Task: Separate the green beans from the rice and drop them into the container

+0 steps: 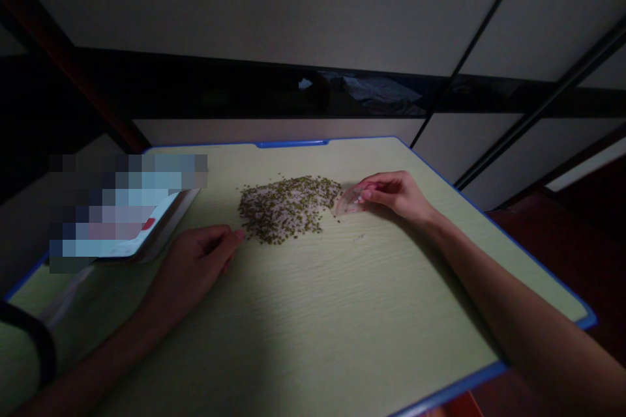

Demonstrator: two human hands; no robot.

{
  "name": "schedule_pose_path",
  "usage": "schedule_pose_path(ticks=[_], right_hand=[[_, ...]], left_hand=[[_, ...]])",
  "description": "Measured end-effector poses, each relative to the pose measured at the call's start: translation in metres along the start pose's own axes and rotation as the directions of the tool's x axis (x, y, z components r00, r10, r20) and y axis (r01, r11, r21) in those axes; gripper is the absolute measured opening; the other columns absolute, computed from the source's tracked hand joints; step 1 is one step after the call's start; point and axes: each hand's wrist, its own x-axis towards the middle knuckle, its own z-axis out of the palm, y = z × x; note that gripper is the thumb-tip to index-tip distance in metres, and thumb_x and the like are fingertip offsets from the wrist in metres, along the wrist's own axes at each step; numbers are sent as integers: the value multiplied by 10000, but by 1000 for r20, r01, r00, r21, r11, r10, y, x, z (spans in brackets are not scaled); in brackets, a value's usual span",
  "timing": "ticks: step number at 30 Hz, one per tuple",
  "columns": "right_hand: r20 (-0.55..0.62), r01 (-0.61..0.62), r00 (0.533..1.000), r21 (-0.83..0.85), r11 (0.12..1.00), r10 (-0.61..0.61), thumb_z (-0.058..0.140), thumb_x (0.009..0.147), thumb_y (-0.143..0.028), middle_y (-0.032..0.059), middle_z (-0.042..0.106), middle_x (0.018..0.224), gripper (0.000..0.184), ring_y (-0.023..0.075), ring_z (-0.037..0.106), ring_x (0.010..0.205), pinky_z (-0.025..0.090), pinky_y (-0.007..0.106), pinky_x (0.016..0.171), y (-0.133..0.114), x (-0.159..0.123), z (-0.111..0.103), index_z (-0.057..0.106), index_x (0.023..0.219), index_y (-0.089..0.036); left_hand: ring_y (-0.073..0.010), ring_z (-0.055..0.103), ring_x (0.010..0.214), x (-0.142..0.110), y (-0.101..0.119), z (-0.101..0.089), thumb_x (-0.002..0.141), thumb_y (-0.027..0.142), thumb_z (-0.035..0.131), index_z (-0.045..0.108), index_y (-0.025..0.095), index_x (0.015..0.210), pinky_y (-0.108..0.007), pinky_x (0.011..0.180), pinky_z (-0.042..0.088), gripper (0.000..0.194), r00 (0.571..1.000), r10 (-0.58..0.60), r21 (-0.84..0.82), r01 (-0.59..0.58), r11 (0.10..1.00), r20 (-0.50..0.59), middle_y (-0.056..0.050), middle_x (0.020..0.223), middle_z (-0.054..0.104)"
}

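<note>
A spread pile of small green beans mixed with pale grains [291, 207] lies on the table. At its right edge, my right hand [391, 195] grips a transparent plastic protractor [349, 202] with pink markings. The protractor's curved side faces the pile and sits close against it. My left hand [195, 260] rests at the pile's lower left edge, thumb and fingers pinched together. Whether anything is between those fingertips is too dark and small to tell.
The pale table [313, 313] has a blue rim and a blue handle [292, 143] at its far edge. A lit tablet-like screen [127, 244], partly blurred out, leans at the left. Beyond stand pale cabinet panels [274, 6]. A black curved strap or cable [42, 339] is at lower left.
</note>
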Motion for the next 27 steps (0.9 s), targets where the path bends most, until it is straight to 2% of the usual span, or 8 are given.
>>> schedule_pose_path(ticks=[9,19,27], right_hand=[[42,-5,999,13,1000,4,698,609,-248,45,660,669,186,124,581,596,473,284,602,-1,-1,6,687,743,-120],[-55,6,998,-63,998,-9,701,589,-266,55,666,664,227,117,571,563,471,265,557,-2,1,-1,685,740,-96],[-3,20,1000,-51,999,-20,686,623,-246,51,664,682,192,116,567,580,459,270,575,-2,0,6,682,758,-109]], left_hand=[[-86,348,365,1,-2,1,678,491,408,368,212,384,-216,422,272,408,1000,-1,0,1,1000,2,74,349,351],[-83,347,369,1,-2,2,668,480,415,376,213,388,-214,416,264,389,1000,-2,-6,2,1000,3,79,352,351],[-84,348,370,-1,2,1,657,484,415,375,213,385,-214,418,266,386,1000,-23,-17,23,1000,1,76,348,353]])
